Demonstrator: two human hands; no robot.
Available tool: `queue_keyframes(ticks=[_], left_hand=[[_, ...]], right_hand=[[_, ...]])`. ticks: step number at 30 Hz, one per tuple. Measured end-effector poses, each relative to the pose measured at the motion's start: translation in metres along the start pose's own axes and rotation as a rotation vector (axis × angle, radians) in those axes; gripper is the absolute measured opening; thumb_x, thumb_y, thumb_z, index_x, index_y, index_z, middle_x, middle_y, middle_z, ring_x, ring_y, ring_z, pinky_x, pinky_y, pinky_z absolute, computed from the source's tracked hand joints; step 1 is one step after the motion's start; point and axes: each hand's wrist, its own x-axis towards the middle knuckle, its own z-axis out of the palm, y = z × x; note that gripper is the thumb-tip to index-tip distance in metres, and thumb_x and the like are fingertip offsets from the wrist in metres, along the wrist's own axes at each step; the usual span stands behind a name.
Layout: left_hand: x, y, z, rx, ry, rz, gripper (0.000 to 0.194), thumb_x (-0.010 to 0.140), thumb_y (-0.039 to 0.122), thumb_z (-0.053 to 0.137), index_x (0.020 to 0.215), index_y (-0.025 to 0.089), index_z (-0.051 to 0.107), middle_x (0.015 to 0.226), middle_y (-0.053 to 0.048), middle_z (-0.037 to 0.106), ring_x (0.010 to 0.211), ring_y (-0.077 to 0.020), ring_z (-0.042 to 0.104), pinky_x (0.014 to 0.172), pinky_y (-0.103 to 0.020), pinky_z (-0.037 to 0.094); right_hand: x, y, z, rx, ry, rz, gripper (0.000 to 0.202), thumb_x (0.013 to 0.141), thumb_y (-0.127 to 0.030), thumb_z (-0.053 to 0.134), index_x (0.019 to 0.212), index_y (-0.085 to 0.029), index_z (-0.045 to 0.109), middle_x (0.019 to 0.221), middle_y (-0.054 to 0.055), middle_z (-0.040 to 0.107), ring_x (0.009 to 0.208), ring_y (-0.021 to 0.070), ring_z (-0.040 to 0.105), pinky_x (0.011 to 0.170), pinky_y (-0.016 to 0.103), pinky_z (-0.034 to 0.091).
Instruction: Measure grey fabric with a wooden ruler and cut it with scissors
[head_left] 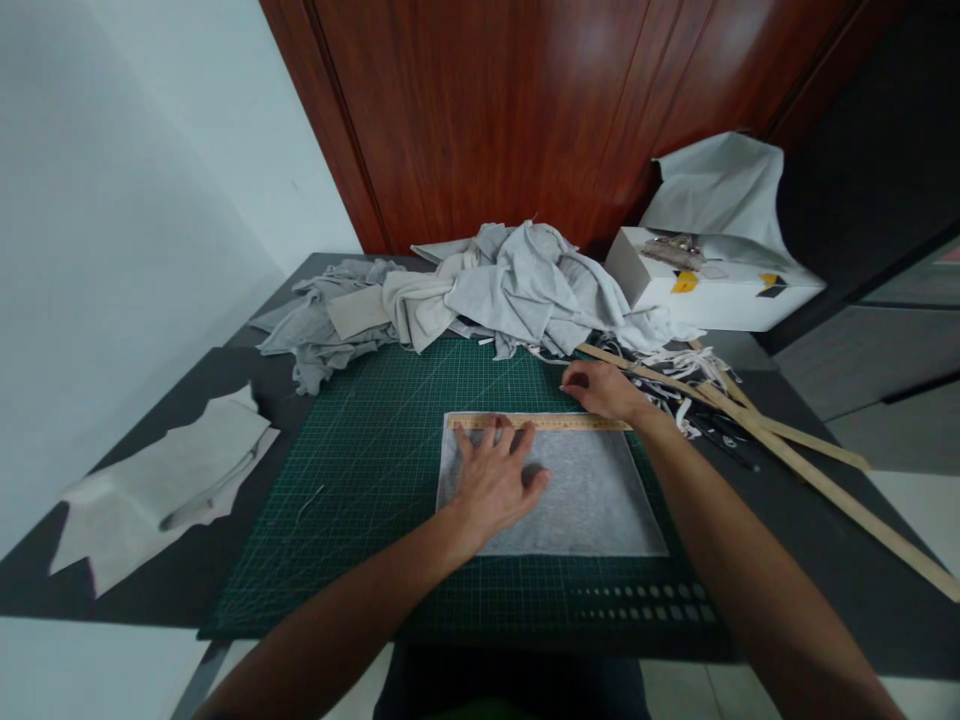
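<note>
A grey rectangle of fabric (592,500) lies flat on a green cutting mat (360,470). A wooden ruler (577,423) rests along the fabric's far edge. My left hand (495,480) lies flat with fingers spread, pressing the ruler and the fabric's left part. My right hand (604,388) sits just beyond the ruler's right part, fingers curled as if pinching something small; what it grips is hidden.
A heap of grey cloth (480,295) lies past the mat. Light cut pieces (165,480) lie at the left. Long wooden sticks (787,450) and fabric strips lie at the right, behind them a white box (712,285). A dark table (825,560) holds everything.
</note>
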Motion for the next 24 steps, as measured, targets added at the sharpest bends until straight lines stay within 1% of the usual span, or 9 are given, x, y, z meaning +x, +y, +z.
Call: queue_keyframes(ticks=[3, 5, 7, 10, 14, 16, 19, 22, 24], left_hand=[[-0.001, 0.0, 0.0, 0.006, 0.003, 0.003, 0.069, 0.103, 0.064, 0.04, 0.16, 0.025, 0.042, 0.159, -0.019, 0.047, 0.149, -0.0412, 0.036, 0.117, -0.081, 0.02], [-0.001, -0.001, 0.0, 0.009, 0.012, 0.008, 0.068, 0.104, 0.064, 0.039, 0.16, 0.026, 0.042, 0.158, -0.019, 0.047, 0.148, -0.0411, 0.037, 0.117, -0.081, 0.02], [-0.001, -0.001, 0.0, 0.01, 0.018, 0.013, 0.068, 0.104, 0.063, 0.039, 0.16, 0.026, 0.043, 0.158, -0.018, 0.048, 0.147, -0.0412, 0.038, 0.117, -0.082, 0.019], [-0.002, -0.002, 0.0, 0.0, 0.02, 0.022, 0.068, 0.104, 0.064, 0.039, 0.16, 0.025, 0.044, 0.158, -0.019, 0.048, 0.147, -0.0415, 0.037, 0.117, -0.083, 0.018], [-0.002, -0.002, 0.001, -0.026, 0.025, 0.029, 0.07, 0.103, 0.063, 0.042, 0.161, 0.024, 0.043, 0.159, -0.017, 0.047, 0.149, -0.0421, 0.033, 0.118, -0.083, 0.016], [-0.001, -0.002, 0.0, -0.033, 0.023, 0.025, 0.069, 0.102, 0.063, 0.045, 0.16, 0.025, 0.044, 0.161, -0.016, 0.045, 0.15, -0.0439, 0.031, 0.118, -0.083, 0.017], [-0.001, -0.002, -0.003, -0.049, 0.008, 0.025, 0.065, 0.101, 0.06, 0.048, 0.156, 0.025, 0.049, 0.159, -0.014, 0.046, 0.148, -0.0449, 0.03, 0.117, -0.084, 0.018], [-0.001, -0.002, -0.004, -0.075, 0.01, 0.034, 0.06, 0.101, 0.058, 0.049, 0.151, 0.025, 0.053, 0.154, -0.013, 0.051, 0.144, -0.0424, 0.035, 0.118, -0.083, 0.017], [-0.001, -0.002, -0.005, -0.087, 0.021, 0.039, 0.058, 0.101, 0.057, 0.049, 0.149, 0.025, 0.055, 0.151, -0.012, 0.054, 0.143, -0.0416, 0.038, 0.12, -0.083, 0.015]], right_hand=[[0.012, -0.023, 0.01, 0.129, -0.011, -0.094, 0.006, 0.089, -0.022, 0.068, 0.083, -0.02, 0.068, 0.078, 0.0, 0.07, 0.073, 0.0157, 0.063, 0.073, 0.027, 0.046], [0.022, -0.041, 0.02, 0.23, -0.091, -0.15, 0.006, 0.089, -0.023, 0.067, 0.084, -0.019, 0.067, 0.08, 0.0, 0.069, 0.076, 0.0153, 0.064, 0.074, 0.027, 0.046], [0.032, -0.058, 0.031, 0.29, -0.181, -0.181, 0.007, 0.089, -0.022, 0.066, 0.083, -0.018, 0.067, 0.077, -0.001, 0.067, 0.074, 0.0145, 0.062, 0.072, 0.026, 0.046], [0.044, -0.082, 0.044, 0.319, -0.266, -0.183, 0.006, 0.089, -0.019, 0.066, 0.084, -0.017, 0.069, 0.076, -0.002, 0.066, 0.071, 0.0128, 0.06, 0.069, 0.025, 0.045], [0.051, -0.107, 0.06, 0.301, -0.351, -0.191, 0.01, 0.09, -0.012, 0.064, 0.088, -0.016, 0.073, 0.08, 0.0, 0.07, 0.074, 0.0121, 0.062, 0.07, 0.023, 0.045], [0.053, -0.117, 0.068, 0.292, -0.371, -0.177, 0.012, 0.091, -0.009, 0.063, 0.094, -0.015, 0.073, 0.084, 0.001, 0.071, 0.076, 0.0115, 0.063, 0.07, 0.022, 0.045], [0.054, -0.127, 0.08, 0.27, -0.343, -0.148, 0.012, 0.092, -0.008, 0.066, 0.101, -0.014, 0.072, 0.089, 0.002, 0.072, 0.078, 0.0106, 0.064, 0.069, 0.02, 0.044], [0.055, -0.133, 0.089, 0.185, -0.32, -0.191, 0.008, 0.088, -0.007, 0.07, 0.093, -0.014, 0.072, 0.085, 0.001, 0.071, 0.075, 0.0103, 0.06, 0.067, 0.019, 0.042], [0.055, -0.135, 0.09, 0.117, -0.329, -0.239, 0.012, 0.086, -0.004, 0.068, 0.089, -0.014, 0.073, 0.082, 0.0, 0.07, 0.073, 0.0103, 0.058, 0.066, 0.02, 0.039]])
